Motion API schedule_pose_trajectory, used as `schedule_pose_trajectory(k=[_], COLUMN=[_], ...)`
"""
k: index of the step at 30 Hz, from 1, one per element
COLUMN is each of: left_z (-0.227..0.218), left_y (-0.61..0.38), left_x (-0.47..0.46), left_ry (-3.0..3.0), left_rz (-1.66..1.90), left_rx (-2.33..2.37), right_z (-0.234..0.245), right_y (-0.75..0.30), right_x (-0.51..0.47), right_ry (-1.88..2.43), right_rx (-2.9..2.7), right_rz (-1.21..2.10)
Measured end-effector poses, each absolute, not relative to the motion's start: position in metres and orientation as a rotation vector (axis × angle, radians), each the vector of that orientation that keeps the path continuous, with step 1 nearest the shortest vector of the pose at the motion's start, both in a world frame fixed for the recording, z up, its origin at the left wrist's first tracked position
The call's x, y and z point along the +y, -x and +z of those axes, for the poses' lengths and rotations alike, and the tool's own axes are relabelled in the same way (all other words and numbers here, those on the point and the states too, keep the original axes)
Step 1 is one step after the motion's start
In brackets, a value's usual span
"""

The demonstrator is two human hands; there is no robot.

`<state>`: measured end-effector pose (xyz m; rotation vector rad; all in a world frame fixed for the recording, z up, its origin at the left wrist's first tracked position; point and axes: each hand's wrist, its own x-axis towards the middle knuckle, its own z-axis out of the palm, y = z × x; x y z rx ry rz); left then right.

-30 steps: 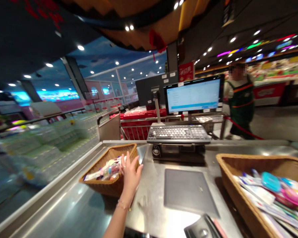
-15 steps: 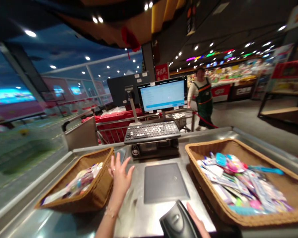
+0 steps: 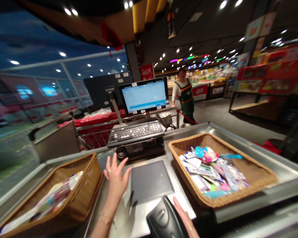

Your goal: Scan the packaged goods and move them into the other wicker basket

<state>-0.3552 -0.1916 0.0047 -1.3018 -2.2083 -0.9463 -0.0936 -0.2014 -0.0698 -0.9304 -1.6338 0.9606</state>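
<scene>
My left hand (image 3: 116, 178) is open above the metal counter, fingers spread and holding nothing. It is near the right side of a wicker basket (image 3: 85, 195) with packaged goods inside. At the bottom, my right hand (image 3: 185, 218) is just right of a black barcode scanner (image 3: 164, 216), partly hidden behind it. One finger or thumb shows stretched out; no grip on the scanner is visible. A dark flat pad (image 3: 151, 181) lies in the counter between the hands. To the right, another wicker basket (image 3: 260, 180) holds a pile of small packages.
Behind the pad stands a keyboard (image 3: 136, 132), with a lit monitor (image 3: 145, 96) above it. A shopping cart with red contents (image 3: 99, 120) is beyond the counter. A person in a dark green apron (image 3: 186, 96) stands behind it. Shelving (image 3: 258, 82) is at the right.
The view has turned right, so the counter things appear further left. My left hand stays open and spread, with the pad and right basket closer to it in view.
</scene>
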Motion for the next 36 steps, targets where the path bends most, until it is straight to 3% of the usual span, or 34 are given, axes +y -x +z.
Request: schedule_pose_trajectory(k=[26, 36], left_z=[0.009, 0.022], left_y=[0.264, 0.222], left_x=[-0.132, -0.11], left_ry=[1.657, 1.839], left_rz=[-1.015, -0.985], left_rx=[-2.119, -2.058], right_z=[-0.067, -0.072], right_y=[0.058, 0.045], right_x=[-0.187, -0.184], right_ry=[1.089, 0.965], right_rx=[-1.577, -1.521], right_rz=[0.815, 0.752])
